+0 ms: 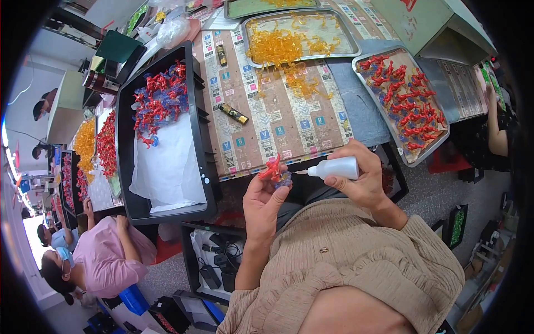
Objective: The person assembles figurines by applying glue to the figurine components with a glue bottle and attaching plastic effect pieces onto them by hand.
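Red-and-blue figurine [272, 170] pinched in left hand [262, 205] by surface's [245, 151] near edge; I note right hand [362, 181] curled round white bottle [340, 167], long axis pointing left at figurine.

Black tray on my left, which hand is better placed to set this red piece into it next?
Your left, most likely: the left hand holds the red piece and is nearer the black tray, while the right hand holds the white bottle.

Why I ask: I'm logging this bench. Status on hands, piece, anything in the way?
Left hand holding red-and-purple piece. Right hand gripping white bottle, nozzle toward piece; contact unclear. Nothing visibly between them.
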Tool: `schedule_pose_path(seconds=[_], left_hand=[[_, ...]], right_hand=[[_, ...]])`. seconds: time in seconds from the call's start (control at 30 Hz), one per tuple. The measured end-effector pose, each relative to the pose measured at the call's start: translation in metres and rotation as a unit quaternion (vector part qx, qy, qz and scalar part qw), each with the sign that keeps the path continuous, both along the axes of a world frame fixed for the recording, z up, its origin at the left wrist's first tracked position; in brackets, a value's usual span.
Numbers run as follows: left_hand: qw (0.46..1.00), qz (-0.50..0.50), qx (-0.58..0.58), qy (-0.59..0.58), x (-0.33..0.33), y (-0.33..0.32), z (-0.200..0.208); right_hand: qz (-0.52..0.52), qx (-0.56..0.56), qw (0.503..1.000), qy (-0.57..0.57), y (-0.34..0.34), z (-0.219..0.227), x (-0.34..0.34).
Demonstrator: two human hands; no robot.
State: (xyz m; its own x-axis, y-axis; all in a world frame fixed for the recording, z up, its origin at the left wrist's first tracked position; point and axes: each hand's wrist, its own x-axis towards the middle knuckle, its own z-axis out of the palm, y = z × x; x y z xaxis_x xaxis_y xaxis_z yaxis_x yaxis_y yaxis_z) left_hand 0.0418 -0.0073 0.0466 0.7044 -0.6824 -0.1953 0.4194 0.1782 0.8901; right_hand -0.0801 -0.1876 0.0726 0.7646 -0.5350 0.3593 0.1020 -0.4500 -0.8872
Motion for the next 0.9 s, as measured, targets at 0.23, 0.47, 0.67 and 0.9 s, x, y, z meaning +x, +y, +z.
schedule_pose_path(seconds=[0.23, 0.47, 0.67, 0.9], left_hand=[[1.000, 0.000, 0.007, 0.012, 0.0018, 0.0014, -0.0004], [0.999, -0.004, 0.011, 0.037, 0.0016, 0.0008, 0.0018], [0.999, -0.003, 0.022, 0.045, 0.0012, 0.0009, 0.0044], [0.997, -0.017, 0.009, 0.074, 0.0025, 0.0030, 0.0028]], right_hand=[[-0.002, -0.009, 1.000, 0.000, 0.0000, 0.0001, -0.0017], [-0.001, -0.010, 1.000, -0.001, -0.0001, 0.0018, -0.0024], [0.001, -0.009, 1.000, 0.002, 0.0001, -0.0002, -0.0037], [-0.004, -0.012, 1.000, -0.009, -0.0002, -0.0014, -0.0059]])
